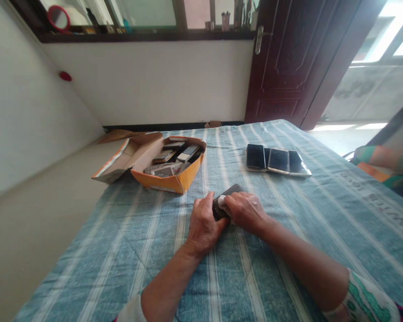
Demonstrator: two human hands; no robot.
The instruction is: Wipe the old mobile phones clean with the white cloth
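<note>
Low over the striped blue bed sheet [161,250], my left hand [204,223] is closed around the near end of a dark mobile phone [234,189]. My right hand [243,209] presses a crumpled white wipe [222,202] against the phone's upper face, its fingers bunched over it. Both hands cover much of the phone. Beyond them to the left, an orange cardboard box [164,182] stands with its lid folded back and several old phones [188,153] inside. Farther right, several phones lie together in overlapping stacks, among them a black phone [255,156] and a gold-rimmed phone [278,160].
A white wall [154,80] rises behind the far edge, below a window ledge [147,36] with small items and a red mirror [58,19]. A dark red door [285,58] stands at the back right. Colourful fabric [379,163] shows at the right edge.
</note>
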